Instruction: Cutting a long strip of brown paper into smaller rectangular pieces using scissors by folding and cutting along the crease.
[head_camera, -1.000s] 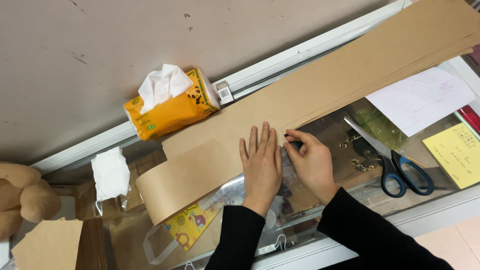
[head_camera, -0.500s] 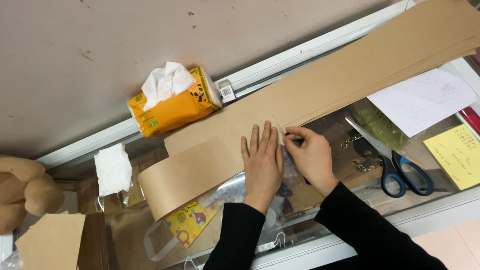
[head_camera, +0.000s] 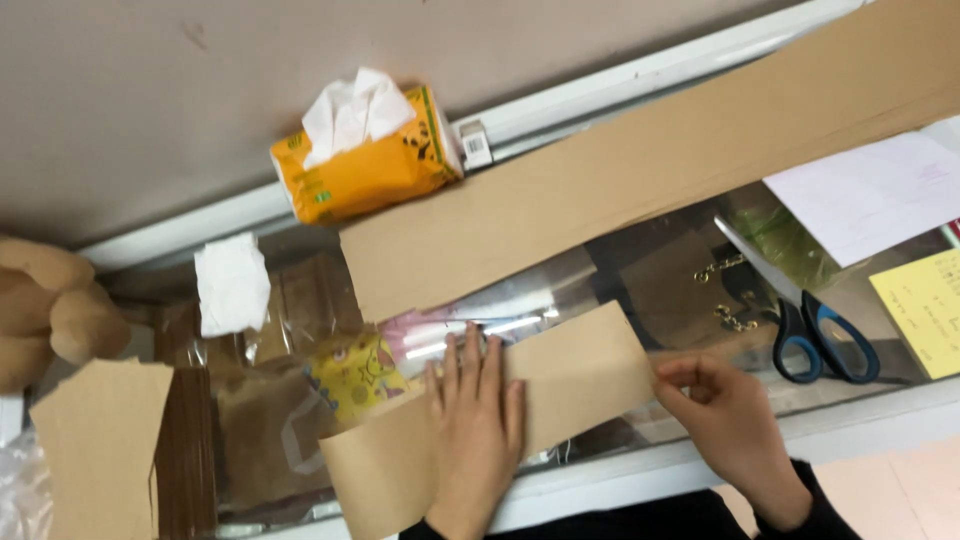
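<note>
A short piece of brown paper (head_camera: 585, 370) lies on the glass counter near the front edge, apart from the long brown paper strip (head_camera: 640, 190) that runs diagonally behind it. My left hand (head_camera: 478, 430) rests flat on the short piece, fingers stretched out and pressing it down. The fingertips of my right hand (head_camera: 735, 430) pinch the piece's right edge. Its left end curls down over the counter's front rim.
Blue-handled scissors (head_camera: 812, 338) lie to the right, beside a yellow note (head_camera: 925, 305) and a white sheet (head_camera: 860, 195). Behind sits an orange tissue pack (head_camera: 365, 165), with a loose white tissue (head_camera: 232, 283) at left. Farther left are a plush toy (head_camera: 50, 310) and more brown paper (head_camera: 100, 440).
The short brown piece is now separate from the long strip and has come toward me with both hands. My right hand has shifted to its right edge.
</note>
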